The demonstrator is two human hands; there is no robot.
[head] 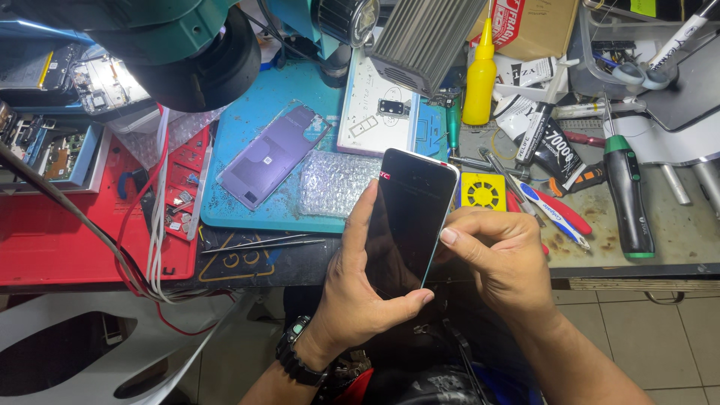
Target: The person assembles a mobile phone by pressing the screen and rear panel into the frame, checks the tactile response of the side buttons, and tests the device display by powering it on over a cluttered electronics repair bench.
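Note:
My left hand (pixel 356 289) holds a black smartphone (pixel 409 221) upright over the front edge of the bench, screen facing me and dark, thumb on its left side and fingers curled under its lower right corner. My right hand (pixel 499 255) rests against the phone's right edge, thumb tip pressed on the pale side frame, fingers folded. A black watch is on my left wrist. A purple phone back cover (pixel 274 154) lies on the blue mat (pixel 247 206) behind the phone, next to a piece of bubble wrap (pixel 334 184).
A microscope head (pixel 172 45) hangs over the upper left. Red tray (pixel 67 240) with small parts at left. Tweezers (pixel 262 244) lie on the front edge. At right: green-handled screwdriver (pixel 626 195), yellow bottle (pixel 480 75), yellow square tool (pixel 482 191), pliers, tubes.

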